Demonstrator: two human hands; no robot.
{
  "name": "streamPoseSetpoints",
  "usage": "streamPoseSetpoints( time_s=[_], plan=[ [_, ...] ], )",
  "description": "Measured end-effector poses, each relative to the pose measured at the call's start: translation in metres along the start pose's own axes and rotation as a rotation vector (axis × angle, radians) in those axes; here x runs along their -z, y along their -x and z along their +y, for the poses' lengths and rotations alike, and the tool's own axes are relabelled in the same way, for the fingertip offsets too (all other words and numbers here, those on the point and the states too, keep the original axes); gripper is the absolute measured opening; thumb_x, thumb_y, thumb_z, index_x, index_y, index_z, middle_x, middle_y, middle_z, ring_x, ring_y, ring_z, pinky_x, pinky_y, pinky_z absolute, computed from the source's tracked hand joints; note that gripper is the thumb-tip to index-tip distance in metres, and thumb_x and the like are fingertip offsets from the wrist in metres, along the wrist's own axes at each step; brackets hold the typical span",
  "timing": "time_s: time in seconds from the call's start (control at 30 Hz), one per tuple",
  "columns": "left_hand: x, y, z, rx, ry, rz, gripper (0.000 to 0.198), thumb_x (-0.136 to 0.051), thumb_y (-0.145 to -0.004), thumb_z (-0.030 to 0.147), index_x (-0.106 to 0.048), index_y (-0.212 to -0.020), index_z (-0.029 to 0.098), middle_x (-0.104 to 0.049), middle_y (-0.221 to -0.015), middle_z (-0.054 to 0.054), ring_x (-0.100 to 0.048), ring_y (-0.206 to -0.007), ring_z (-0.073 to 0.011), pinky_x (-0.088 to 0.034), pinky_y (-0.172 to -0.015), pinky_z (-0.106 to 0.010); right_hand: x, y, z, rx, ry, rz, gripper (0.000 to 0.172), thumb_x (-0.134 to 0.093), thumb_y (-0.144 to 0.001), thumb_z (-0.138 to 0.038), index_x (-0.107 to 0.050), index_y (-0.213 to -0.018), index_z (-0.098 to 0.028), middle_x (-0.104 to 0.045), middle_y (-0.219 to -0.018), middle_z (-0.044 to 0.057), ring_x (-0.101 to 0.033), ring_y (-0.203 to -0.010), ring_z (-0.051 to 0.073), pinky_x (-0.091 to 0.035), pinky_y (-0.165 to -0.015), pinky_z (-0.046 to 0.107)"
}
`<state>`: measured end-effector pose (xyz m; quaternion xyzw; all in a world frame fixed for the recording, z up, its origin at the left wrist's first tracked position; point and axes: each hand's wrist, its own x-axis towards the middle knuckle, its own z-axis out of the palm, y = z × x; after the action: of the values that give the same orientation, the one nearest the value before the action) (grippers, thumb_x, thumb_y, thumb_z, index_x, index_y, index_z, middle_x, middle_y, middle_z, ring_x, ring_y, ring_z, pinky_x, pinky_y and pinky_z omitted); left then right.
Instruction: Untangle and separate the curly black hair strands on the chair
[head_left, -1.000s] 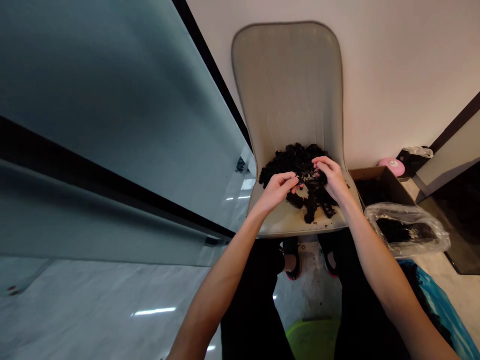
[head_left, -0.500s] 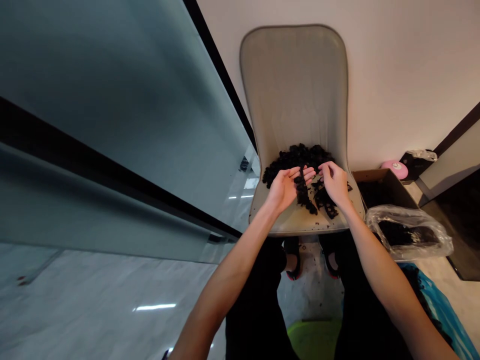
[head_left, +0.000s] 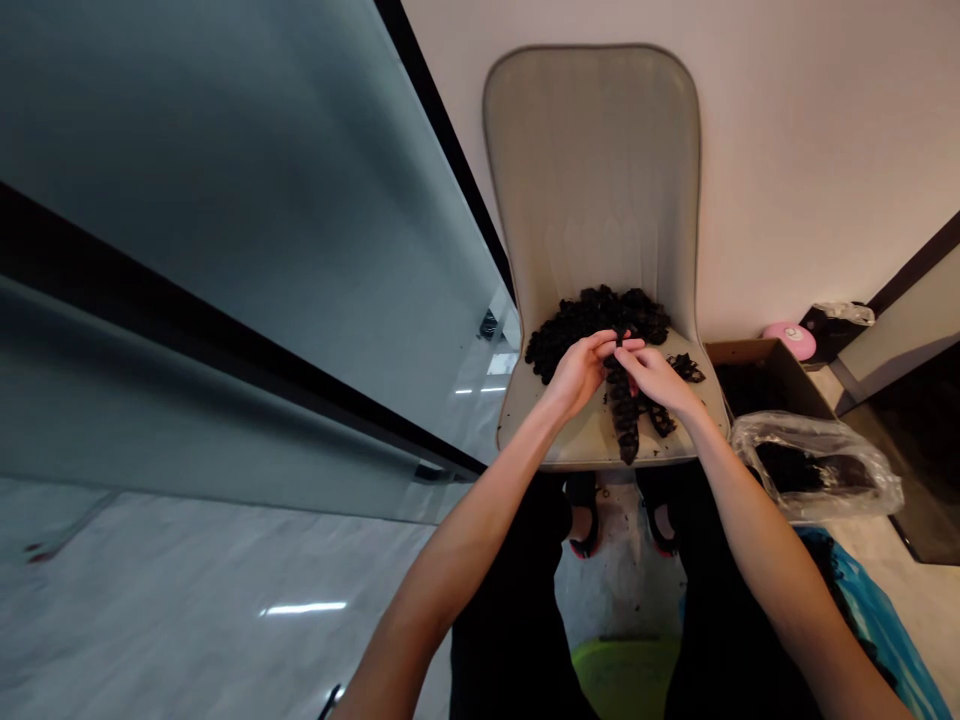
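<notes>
A black ruffled strip (head_left: 624, 415) hangs down from between my hands toward the front edge of the chair seat. My left hand (head_left: 582, 374) has its fingers closed on the strip's upper end. Pinched on the same strip, just to the right, is my right hand (head_left: 654, 382). A heap of similar black ruffled pieces (head_left: 559, 335) lies behind my hands on the grey chair (head_left: 592, 160). Loose black lacy scraps (head_left: 686, 368) sit beside my right wrist, and small dark bits dot the seat.
To the right stand a cardboard box (head_left: 814, 392) with dark contents, a clear plastic bag (head_left: 889, 490) holding black material and a blue bag (head_left: 889, 610). A pink round object (head_left: 791, 340) is behind them. Dark-framed glass (head_left: 300, 250) runs along the left. Something green (head_left: 626, 675) is below.
My right hand has moved left to meet my left hand. The strip that lay across my open left palm now hangs lengthwise, gripped by both hands.
</notes>
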<state>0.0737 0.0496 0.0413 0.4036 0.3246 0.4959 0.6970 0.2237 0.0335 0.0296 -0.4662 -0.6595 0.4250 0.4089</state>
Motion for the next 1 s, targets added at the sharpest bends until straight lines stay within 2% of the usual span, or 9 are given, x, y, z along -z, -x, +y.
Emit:
streamPoseSetpoints(
  time_s=[0.1, 0.17, 0.27, 0.37, 0.5, 0.6, 0.7, 0.8, 1.0],
  plan=[
    [0.000, -0.003, -0.002, -0.049, -0.130, 0.056, 0.023, -0.060, -0.083, 0.034, -0.069, -0.094, 0.017, -0.076, -0.088, -0.006, -0.069, -0.091, -0.0219, -0.050, -0.079, -0.031, -0.001, 0.002, -0.004, -0.002, -0.023, -0.122, 0.052, -0.055, -0.091, -0.066, -0.046, -0.064, -0.022, -0.046, -0.053, -0.004, -0.045, -0.049, 0.012, -0.035, -0.051, 0.028],
    [0.004, -0.005, -0.002, -0.141, -0.317, 0.090, 0.018, -0.062, -0.081, 0.031, -0.071, -0.086, 0.017, -0.075, -0.087, -0.005, -0.067, -0.092, -0.0205, -0.049, -0.080, -0.028, -0.003, 0.002, -0.005, 0.028, -0.045, -0.121, 0.053, -0.056, -0.089, -0.068, -0.046, -0.065, -0.022, -0.043, -0.055, -0.005, -0.042, -0.050, 0.011, -0.033, -0.050, 0.027],
    [0.012, -0.005, -0.002, -0.229, -0.591, 0.109, 0.023, -0.062, -0.085, 0.036, -0.069, -0.074, 0.016, -0.071, -0.081, -0.004, -0.066, -0.088, -0.0202, -0.048, -0.079, -0.029, -0.004, 0.000, -0.004, 0.064, -0.076, -0.037, 0.054, -0.055, -0.088, -0.071, -0.047, -0.067, -0.022, -0.036, -0.058, -0.006, -0.036, -0.053, 0.011, -0.028, -0.051, 0.027],
    [0.020, -0.002, 0.001, -0.143, -0.612, 0.114, 0.044, -0.055, -0.092, 0.053, -0.065, -0.070, 0.016, -0.065, -0.070, -0.005, -0.061, -0.067, -0.0182, -0.047, -0.067, -0.030, -0.003, -0.001, -0.001, 0.107, -0.053, 0.082, 0.054, -0.053, -0.089, -0.070, -0.043, -0.065, -0.022, -0.034, -0.060, -0.005, -0.033, -0.058, 0.011, -0.026, -0.055, 0.027],
    [0.022, 0.005, 0.005, -0.211, -0.680, 0.016, 0.052, -0.055, -0.092, 0.060, -0.061, -0.064, 0.017, -0.060, -0.061, -0.003, -0.055, -0.058, -0.0147, -0.041, -0.059, -0.028, -0.002, 0.000, -0.004, 0.180, 0.088, 0.214, 0.052, -0.049, -0.094, -0.061, -0.038, -0.062, -0.022, -0.034, -0.059, -0.004, -0.032, -0.060, 0.012, -0.024, -0.059, 0.030],
    [0.019, 0.010, 0.009, -0.292, -0.784, -0.053, 0.051, -0.062, -0.089, 0.058, -0.055, -0.059, 0.018, -0.050, -0.054, 0.001, -0.045, -0.054, -0.0115, -0.032, -0.054, -0.026, -0.006, 0.003, -0.009, 0.226, 0.164, 0.200, 0.049, -0.048, -0.096, -0.053, -0.036, -0.061, -0.022, -0.036, -0.058, -0.003, -0.033, -0.060, 0.013, -0.024, -0.060, 0.031],
    [0.016, 0.012, 0.013, -0.286, -0.765, -0.129, 0.049, -0.066, -0.087, 0.056, -0.053, -0.060, 0.018, -0.044, -0.054, 0.003, -0.038, -0.052, -0.0102, -0.027, -0.051, -0.025, -0.010, 0.004, -0.013, 0.235, 0.148, 0.190, 0.046, -0.048, -0.096, -0.051, -0.037, -0.062, -0.022, -0.038, -0.059, -0.003, -0.034, -0.061, 0.014, -0.026, -0.060, 0.030],
    [0.014, 0.011, 0.013, -0.260, -0.657, -0.171, 0.048, -0.066, -0.087, 0.058, -0.053, -0.063, 0.018, -0.044, -0.056, 0.003, -0.039, -0.053, -0.0102, -0.028, -0.050, -0.025, -0.015, 0.002, -0.014, 0.216, 0.025, 0.226, 0.044, -0.047, -0.096, -0.054, -0.041, -0.065, -0.022, -0.040, -0.063, -0.002, -0.036, -0.064, 0.014, -0.030, -0.060, 0.029],
    [0.011, 0.007, 0.005, -0.174, -0.341, -0.112, 0.049, -0.073, -0.080, 0.060, -0.052, -0.066, 0.018, -0.042, -0.060, 0.004, -0.035, -0.054, -0.0082, -0.029, -0.049, -0.022, -0.027, -0.003, -0.012, 0.181, -0.226, 0.309, 0.045, -0.053, -0.090, -0.060, -0.042, -0.067, -0.023, -0.037, -0.065, -0.003, -0.036, -0.064, 0.014, -0.034, -0.060, 0.028]
  ],
)
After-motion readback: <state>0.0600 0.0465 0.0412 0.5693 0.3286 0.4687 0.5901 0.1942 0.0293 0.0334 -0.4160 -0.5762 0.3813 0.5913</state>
